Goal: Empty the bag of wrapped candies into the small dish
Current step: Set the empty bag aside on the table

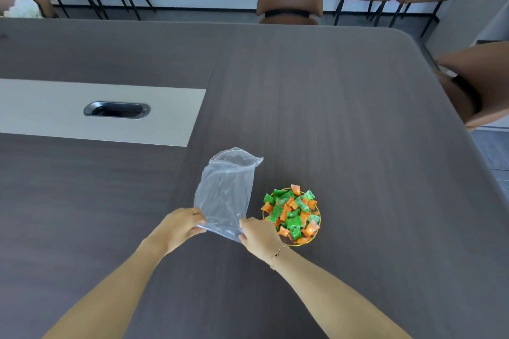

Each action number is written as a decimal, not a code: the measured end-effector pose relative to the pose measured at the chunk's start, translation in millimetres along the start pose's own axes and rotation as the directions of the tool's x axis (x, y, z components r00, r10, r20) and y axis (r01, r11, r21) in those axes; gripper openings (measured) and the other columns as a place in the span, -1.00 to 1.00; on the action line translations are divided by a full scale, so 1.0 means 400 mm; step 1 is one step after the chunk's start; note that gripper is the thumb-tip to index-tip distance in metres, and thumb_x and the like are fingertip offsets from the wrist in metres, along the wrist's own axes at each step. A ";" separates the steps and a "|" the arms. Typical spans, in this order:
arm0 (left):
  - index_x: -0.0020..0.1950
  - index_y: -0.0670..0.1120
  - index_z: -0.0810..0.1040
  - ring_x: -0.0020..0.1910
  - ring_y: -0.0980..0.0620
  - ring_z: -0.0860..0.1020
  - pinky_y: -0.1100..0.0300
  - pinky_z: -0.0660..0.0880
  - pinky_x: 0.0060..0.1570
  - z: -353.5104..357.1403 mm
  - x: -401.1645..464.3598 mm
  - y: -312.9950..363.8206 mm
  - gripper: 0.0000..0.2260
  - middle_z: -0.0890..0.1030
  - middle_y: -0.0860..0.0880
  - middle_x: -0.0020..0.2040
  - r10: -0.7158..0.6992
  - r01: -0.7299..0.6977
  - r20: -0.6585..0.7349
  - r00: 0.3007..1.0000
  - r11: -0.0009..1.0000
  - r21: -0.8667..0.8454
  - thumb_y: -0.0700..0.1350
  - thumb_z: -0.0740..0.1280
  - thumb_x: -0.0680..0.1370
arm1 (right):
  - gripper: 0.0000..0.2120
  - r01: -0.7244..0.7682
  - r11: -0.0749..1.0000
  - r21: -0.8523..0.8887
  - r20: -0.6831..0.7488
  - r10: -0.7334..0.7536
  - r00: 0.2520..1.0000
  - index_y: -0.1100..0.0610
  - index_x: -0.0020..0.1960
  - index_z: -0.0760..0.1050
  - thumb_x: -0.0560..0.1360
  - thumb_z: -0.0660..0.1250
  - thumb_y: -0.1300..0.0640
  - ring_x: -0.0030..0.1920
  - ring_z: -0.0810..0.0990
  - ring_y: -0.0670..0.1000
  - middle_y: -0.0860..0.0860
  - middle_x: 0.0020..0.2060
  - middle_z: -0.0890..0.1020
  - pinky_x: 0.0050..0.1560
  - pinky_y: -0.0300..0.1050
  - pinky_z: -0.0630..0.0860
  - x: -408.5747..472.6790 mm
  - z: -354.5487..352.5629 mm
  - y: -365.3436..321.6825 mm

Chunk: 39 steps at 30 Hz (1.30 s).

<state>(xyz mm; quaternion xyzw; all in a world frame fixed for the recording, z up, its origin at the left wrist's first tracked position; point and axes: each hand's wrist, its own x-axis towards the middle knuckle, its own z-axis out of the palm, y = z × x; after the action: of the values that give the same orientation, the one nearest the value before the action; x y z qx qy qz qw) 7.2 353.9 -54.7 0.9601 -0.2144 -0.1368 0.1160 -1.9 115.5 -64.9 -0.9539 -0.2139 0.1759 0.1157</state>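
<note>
A: What is counted on the dark grey wood-grain table (pixel 344 96)?

B: One clear, crumpled plastic bag (pixel 224 190), seen empty, and one small gold-rimmed dish (pixel 319 221). The dish is heaped with green and orange wrapped candies (pixel 292 213), too many to be counted exactly. The bag is laid just left of the dish.

A: And the hands?

B: Two are seen, with both forearms stretched forward. The bag's near edge is pinched at its left corner by the left hand (pixel 180 227), and at its right corner by the right hand (pixel 259 235), which is placed just beside the dish.
</note>
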 end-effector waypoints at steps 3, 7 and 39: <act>0.11 0.03 0.60 -0.06 0.01 0.59 0.27 0.33 -0.11 0.011 0.010 0.003 -0.74 0.62 0.06 -0.01 0.056 -0.058 0.065 0.996 0.998 0.036 0.12 0.30 0.52 | -0.67 0.034 0.992 -0.124 -0.023 -0.037 0.999 0.26 0.23 0.43 0.54 0.24 0.10 -0.09 0.67 0.22 0.19 0.01 0.62 -0.27 -0.05 0.40 0.001 0.007 -0.021; 0.02 0.05 0.66 -0.27 0.01 0.63 0.27 0.43 -0.16 0.038 0.020 0.000 -0.78 0.68 0.06 -0.18 0.119 -0.124 0.043 0.992 0.983 0.134 0.13 0.34 0.49 | -0.54 0.105 0.976 -0.190 0.073 -0.093 0.993 0.07 -0.08 0.60 0.08 0.65 0.02 -0.47 0.63 -0.03 0.04 -0.14 0.67 -0.58 -0.28 0.42 0.000 0.007 -0.038; -0.10 -0.17 0.64 -0.28 -0.03 0.55 0.16 0.49 -0.16 0.078 0.231 0.263 -0.84 0.57 -0.09 -0.22 -0.392 0.375 0.081 0.916 0.769 -0.517 -0.26 0.26 0.55 | -0.78 -0.371 0.619 0.693 -0.239 0.682 0.691 0.20 0.15 0.52 0.58 0.16 0.27 -0.06 0.46 -0.13 0.09 0.10 0.52 0.01 -0.35 0.37 -0.158 -0.048 0.378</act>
<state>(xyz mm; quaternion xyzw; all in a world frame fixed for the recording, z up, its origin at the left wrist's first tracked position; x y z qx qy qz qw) 37.9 215.1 -74.1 0.9173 0.0330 -0.1955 0.3454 7.6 -48.8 -74.2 -0.8974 0.1891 0.0171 0.3983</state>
